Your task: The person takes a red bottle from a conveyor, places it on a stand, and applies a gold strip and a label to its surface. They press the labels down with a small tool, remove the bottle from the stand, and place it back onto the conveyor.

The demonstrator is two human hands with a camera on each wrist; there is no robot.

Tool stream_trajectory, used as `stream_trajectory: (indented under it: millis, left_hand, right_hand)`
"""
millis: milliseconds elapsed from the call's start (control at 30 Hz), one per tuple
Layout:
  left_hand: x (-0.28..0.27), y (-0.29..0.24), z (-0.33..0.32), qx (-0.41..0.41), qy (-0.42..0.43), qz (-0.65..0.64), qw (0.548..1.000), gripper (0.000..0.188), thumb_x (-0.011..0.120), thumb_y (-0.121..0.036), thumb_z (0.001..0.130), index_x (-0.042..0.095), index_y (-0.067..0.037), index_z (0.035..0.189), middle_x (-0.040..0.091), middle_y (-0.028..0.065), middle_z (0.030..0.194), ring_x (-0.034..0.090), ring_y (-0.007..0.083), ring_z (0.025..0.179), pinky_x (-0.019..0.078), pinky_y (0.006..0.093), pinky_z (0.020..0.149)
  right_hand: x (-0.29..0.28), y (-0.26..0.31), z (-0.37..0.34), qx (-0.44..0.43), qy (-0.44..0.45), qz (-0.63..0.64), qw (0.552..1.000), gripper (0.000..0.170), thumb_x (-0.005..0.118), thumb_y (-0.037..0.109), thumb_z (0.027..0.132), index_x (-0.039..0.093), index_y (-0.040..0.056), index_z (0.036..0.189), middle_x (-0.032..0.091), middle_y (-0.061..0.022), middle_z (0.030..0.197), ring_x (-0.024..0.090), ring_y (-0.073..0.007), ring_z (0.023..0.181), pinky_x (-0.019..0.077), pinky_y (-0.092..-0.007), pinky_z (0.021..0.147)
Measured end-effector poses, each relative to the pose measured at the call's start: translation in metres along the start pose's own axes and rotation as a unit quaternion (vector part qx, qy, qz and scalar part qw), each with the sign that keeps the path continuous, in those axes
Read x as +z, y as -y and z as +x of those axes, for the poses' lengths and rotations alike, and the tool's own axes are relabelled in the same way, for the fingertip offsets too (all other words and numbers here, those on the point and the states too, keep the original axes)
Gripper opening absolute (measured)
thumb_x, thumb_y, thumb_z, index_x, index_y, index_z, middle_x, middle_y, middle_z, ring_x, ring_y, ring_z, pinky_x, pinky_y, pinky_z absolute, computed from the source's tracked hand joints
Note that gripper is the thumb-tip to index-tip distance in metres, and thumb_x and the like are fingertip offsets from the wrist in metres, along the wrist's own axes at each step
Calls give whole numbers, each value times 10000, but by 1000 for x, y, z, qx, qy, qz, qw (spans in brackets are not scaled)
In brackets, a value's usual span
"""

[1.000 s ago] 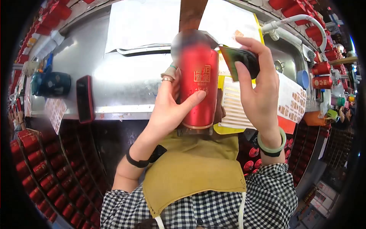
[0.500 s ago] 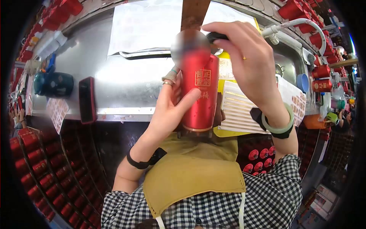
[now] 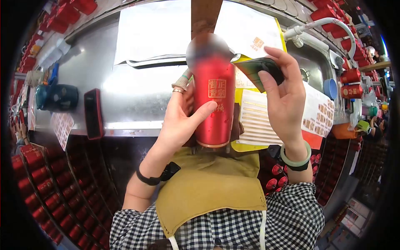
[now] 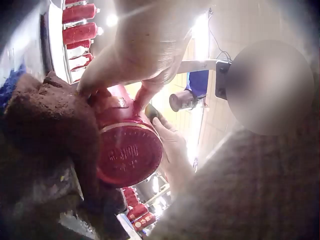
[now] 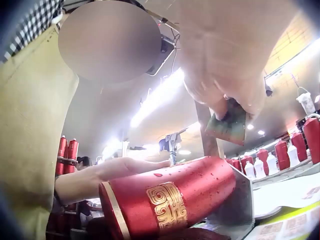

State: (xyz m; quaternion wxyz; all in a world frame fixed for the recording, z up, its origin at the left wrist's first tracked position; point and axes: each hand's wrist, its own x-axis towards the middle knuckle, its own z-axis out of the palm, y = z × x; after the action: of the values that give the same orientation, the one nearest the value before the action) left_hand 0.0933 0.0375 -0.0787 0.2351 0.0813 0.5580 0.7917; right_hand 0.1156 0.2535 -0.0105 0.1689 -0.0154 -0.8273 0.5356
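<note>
A red bottle (image 3: 212, 125) with gold lettering lies lengthwise before the person, its base toward the apron. Wrapped round the bottle's left side, the left hand (image 3: 179, 121) holds it with the thumb on its front. One left finger wears a cloth cover. The right hand (image 3: 287, 91), to the right of the bottle, grips a flat dark-green scraper (image 3: 258, 74) between thumb and fingers. In the right wrist view the scraper (image 5: 231, 127) is above the wet bottle (image 5: 175, 192). The left wrist view shows the bottle's round base (image 4: 130, 157).
A sheet of gold strips (image 3: 258, 121) lies on yellow backing at right. White papers (image 3: 158, 29) cover the back of the metal counter (image 3: 135, 96). A phone (image 3: 93, 114) and teal pot (image 3: 58, 98) are at left. Near the faucet (image 3: 325, 21) stands a blue cup (image 3: 330, 87).
Half a second ago the right hand reached over the bottle's far end; now it is back at the right with the scraper. The left hand keeps its hold.
</note>
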Motion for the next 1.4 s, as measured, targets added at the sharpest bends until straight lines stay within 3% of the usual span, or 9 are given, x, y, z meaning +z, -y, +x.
stream_trajectory:
  millis: [267, 400, 567, 700, 900, 1067, 1200, 1267, 1400]
  left_hand:
    - [-16, 0, -3, -1, 10, -60, 998, 772, 601, -58, 1056, 124, -4, 1662, 330, 216, 1664, 358, 261, 1532, 307, 407, 1252]
    - [-19, -3, 8, 22, -21, -54, 998, 617, 533, -74, 1092, 252, 19, 1633, 363, 202, 1652, 354, 253, 1537, 288, 406, 1261]
    - [-2, -8, 33, 130, -53, 155, 978, 507, 742, -111, 982, 574, 20, 1443, 669, 142, 1341, 625, 196, 1248, 474, 358, 1107]
    - [-1, -9, 36, 101, -73, 92, 988, 400, 766, -80, 957, 666, 14, 1333, 738, 124, 1208, 692, 167, 1119, 538, 330, 1020]
    - [2, -12, 37, 116, -89, 113, 983, 337, 736, -74, 984, 690, 33, 1300, 753, 111, 1177, 702, 150, 1052, 548, 291, 971]
    - [-19, -5, 41, 87, -69, 96, 989, 320, 570, -165, 1104, 681, 24, 1337, 739, 87, 1219, 670, 119, 1048, 528, 263, 936]
    - [-18, -6, 36, 55, -55, 17, 997, 582, 372, -412, 1161, 598, 62, 1411, 654, 147, 1383, 593, 187, 1296, 444, 361, 1138]
    - [-17, -4, 32, 87, -80, -6, 993, 631, 330, -435, 1161, 508, 88, 1467, 586, 197, 1463, 563, 268, 1368, 419, 415, 1185]
    - [-26, -8, 18, 63, -70, 29, 995, 720, 264, -516, 1148, 464, 82, 1494, 548, 225, 1491, 515, 312, 1419, 409, 455, 1192]
  right_hand:
    - [5, -25, -25, -361, 178, -143, 904, 221, 737, 9, 780, 779, 67, 989, 750, -73, 1092, 660, -248, 881, 561, -345, 753]
    - [2, -14, -31, -321, 248, -118, 906, 278, 759, 3, 767, 780, 70, 1036, 762, -69, 1002, 628, -228, 801, 515, -330, 717]
    - [-3, -6, 33, -348, -9, -255, 902, 337, 757, -126, 789, 726, -4, 1101, 756, -130, 999, 653, -285, 825, 521, -360, 741]
    - [-14, -1, 30, -328, -3, -233, 916, 323, 761, -119, 819, 703, -24, 1123, 752, -131, 1025, 655, -269, 826, 529, -339, 759]
    - [-7, 2, 21, -373, 66, -241, 894, 277, 767, -54, 766, 768, 43, 1026, 765, -64, 1022, 677, -252, 855, 509, -350, 760]
    - [25, 1, -32, -457, 265, -133, 839, 383, 795, 117, 695, 766, 125, 1077, 693, 23, 949, 567, -128, 737, 495, -304, 665]
    - [40, 2, 9, -353, 215, -281, 866, 375, 781, 133, 749, 729, 90, 1118, 658, -16, 866, 562, -196, 698, 475, -326, 607]
    - [40, -4, 45, -400, 86, -294, 864, 349, 785, 140, 778, 731, 109, 1121, 682, -14, 922, 579, -207, 750, 455, -351, 684]
    - [17, -36, 33, -507, 89, -319, 795, 306, 760, 125, 831, 744, 260, 1106, 679, 52, 998, 580, -136, 790, 430, -330, 771]
